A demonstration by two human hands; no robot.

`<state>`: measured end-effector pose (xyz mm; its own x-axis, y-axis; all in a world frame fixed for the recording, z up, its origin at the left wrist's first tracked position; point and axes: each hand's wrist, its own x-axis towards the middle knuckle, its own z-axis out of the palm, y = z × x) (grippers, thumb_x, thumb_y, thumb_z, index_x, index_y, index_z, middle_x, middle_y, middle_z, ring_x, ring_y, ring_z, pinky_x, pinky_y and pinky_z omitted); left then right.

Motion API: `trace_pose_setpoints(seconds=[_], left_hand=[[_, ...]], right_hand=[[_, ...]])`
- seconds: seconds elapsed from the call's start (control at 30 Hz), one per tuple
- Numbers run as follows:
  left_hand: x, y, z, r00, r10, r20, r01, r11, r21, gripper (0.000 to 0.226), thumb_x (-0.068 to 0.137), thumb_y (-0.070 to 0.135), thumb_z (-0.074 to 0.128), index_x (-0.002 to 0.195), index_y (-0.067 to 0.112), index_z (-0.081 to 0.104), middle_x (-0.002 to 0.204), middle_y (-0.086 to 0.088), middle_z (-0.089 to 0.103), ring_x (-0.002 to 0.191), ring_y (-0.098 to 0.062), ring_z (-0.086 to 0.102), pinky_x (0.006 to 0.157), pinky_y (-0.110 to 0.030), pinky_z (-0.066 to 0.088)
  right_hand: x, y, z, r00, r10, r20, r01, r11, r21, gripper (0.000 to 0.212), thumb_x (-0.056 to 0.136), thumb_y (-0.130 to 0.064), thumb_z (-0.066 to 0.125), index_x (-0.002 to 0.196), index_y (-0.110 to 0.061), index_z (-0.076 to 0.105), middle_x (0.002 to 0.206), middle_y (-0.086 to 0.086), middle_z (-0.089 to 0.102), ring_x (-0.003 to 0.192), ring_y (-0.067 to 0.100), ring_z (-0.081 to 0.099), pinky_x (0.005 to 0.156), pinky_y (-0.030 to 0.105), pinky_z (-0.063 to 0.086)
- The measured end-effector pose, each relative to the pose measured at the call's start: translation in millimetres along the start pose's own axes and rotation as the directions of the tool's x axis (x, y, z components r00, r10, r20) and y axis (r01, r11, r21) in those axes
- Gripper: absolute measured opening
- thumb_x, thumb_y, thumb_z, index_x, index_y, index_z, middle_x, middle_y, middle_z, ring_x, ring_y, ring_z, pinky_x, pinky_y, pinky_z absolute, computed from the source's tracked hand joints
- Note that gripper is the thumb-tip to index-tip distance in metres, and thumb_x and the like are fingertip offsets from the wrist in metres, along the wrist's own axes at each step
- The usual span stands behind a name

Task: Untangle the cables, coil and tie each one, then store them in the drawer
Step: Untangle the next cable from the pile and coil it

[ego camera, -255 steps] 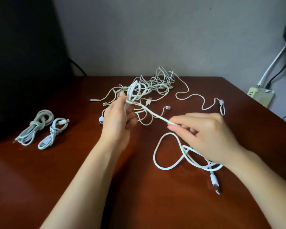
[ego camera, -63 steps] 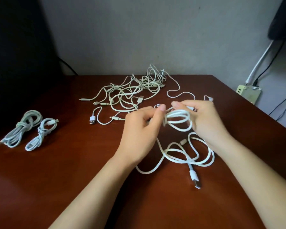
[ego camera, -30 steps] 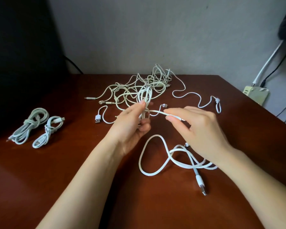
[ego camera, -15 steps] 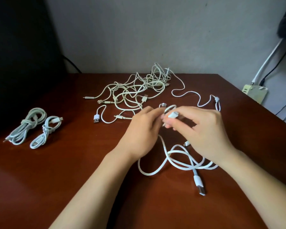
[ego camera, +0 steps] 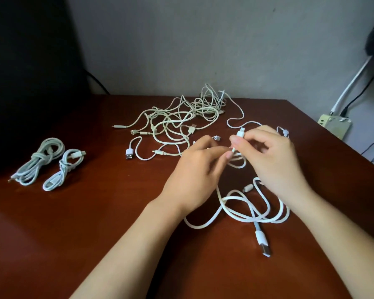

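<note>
Right, two tied bundles [ego camera: 39, 160] parked at the table's [ego camera: 95, 234] left edge, so approx two done, but a big tangle [ego camera: 177, 121] sits mid-table near the wall and no drawer's in view. Cable no. 3 underway: left hand [ego camera: 194, 171] pinches a small coil of the thin white cable [ego camera: 266, 220], right hand [ego camera: 272, 160] pinches its connector end. Rest trails in loose glossy loops under the right wrist, USB plug [ego camera: 262, 242] nearest the camera.

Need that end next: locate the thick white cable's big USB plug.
Head view: the USB plug lies on the table, near right, just below the loose loops of the thick white cable.
</note>
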<state>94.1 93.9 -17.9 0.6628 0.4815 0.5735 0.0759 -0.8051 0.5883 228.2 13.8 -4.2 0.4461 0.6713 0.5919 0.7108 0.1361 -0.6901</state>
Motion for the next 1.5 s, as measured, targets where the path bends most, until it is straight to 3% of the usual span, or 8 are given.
trace_pose_setpoints(seconds=[0.13,0.47,0.63,0.8,1.03,1.23,1.4,1.5], left_hand=[[1,0,-3,0.999,-0.011,-0.047,0.012,1.000,0.009,0.029,0.094,0.027,0.049,0.090,0.009,0.072,0.084,-0.005,0.054,0.072,-0.008,0.047,0.066,-0.005,0.032],[-2,-1,2,1.000,0.009,-0.018,-0.009,1.000,0.008,0.028,0.088,0.032,0.058,0.083,0.008,0.071,0.084,-0.004,0.052,0.070,-0.008,0.047,0.064,-0.013,0.034],[-1,1,0,0.994,-0.077,-0.073,0.064,0.984,-0.165,0.022,0.088,0.029,0.059,0.090,0.015,0.076,0.081,-0.003,0.055,0.071,-0.006,0.051,0.067,-0.013,0.035],[1,-2,-7,0.970,-0.185,-0.159,0.139,0.955,-0.262,0.016,0.090,0.024,0.062,0.099,0.024,0.075,0.083,-0.006,0.058,0.077,-0.017,0.053,0.069,-0.020,0.039],[-2,5,-1,0.973,-0.140,-0.183,0.104,0.975,-0.195,0.025,0.090,0.029,0.056,0.106,0.023,0.074,0.085,-0.001,0.060,0.079,-0.014,0.056,0.070,-0.017,0.039],[-2,8,-3,0.964,-0.120,-0.238,0.084,0.984,-0.158,0.054,0.092,0.019,0.062,0.141,0.030,0.041,0.080,0.022,0.058,0.058,0.007,0.050,0.058,-0.005,0.033],[-4,8,1,0.981,-0.028,-0.191,0.025,0.999,-0.019,0.046,0.095,0.010,0.054,0.140,0.017,0.045,0.092,0.021,0.052,0.072,0.006,0.052,0.066,-0.001,0.033],[-5,9,1,0.986,-0.053,-0.155,0.045,0.997,-0.057,0.048,0.096,0.008,0.051,0.140,0.020,0.039,0.083,0.016,0.055,0.061,0.007,0.051,0.058,-0.005,0.033]], right_hand=[[0,2,0,0.994,0.074,0.077,-0.080,0.993,0.083,0.026,0.086,-0.029,0.069,0.061,-0.033,0.062,0.072,-0.019,0.055,0.064,0.001,0.052,0.071,0.028,0.040],[-5,-5,5,0.999,-0.004,0.039,0.003,1.000,0.024,0.021,0.089,-0.028,0.062,0.068,-0.027,0.058,0.080,-0.012,0.051,0.070,-0.004,0.054,0.067,0.009,0.037],[1,-8,1,0.937,0.276,0.214,-0.294,0.954,0.053,0.026,0.097,-0.040,0.046,0.093,-0.023,0.065,0.102,0.002,0.062,0.087,0.008,0.060,0.071,0.018,0.047],[2,-22,-1,0.810,0.447,0.381,-0.557,0.788,0.261,0.022,0.096,-0.027,0.050,0.089,-0.013,0.065,0.067,0.009,0.065,0.055,0.012,0.058,0.054,0.021,0.050],[4,-26,-5,0.812,0.461,0.358,-0.560,0.789,0.254,0.023,0.094,-0.001,0.049,0.075,-0.004,0.063,0.053,0.005,0.063,0.045,0.012,0.053,0.044,0.017,0.045],[-1,-24,0,0.908,0.338,0.249,-0.398,0.880,0.257,0.030,0.095,-0.002,0.049,0.069,-0.011,0.061,0.051,-0.003,0.062,0.045,0.007,0.052,0.046,0.016,0.043],[-2,-22,3,0.897,0.380,0.225,-0.433,0.856,0.283,0.029,0.094,-0.002,0.051,0.069,-0.011,0.063,0.053,-0.002,0.061,0.048,0.008,0.055,0.047,0.017,0.044],[0,-23,2,0.866,0.432,0.254,-0.497,0.800,0.336,0.027,0.094,-0.002,0.050,0.072,-0.010,0.063,0.053,-0.001,0.062,0.048,0.008,0.055,0.047,0.016,0.045]])
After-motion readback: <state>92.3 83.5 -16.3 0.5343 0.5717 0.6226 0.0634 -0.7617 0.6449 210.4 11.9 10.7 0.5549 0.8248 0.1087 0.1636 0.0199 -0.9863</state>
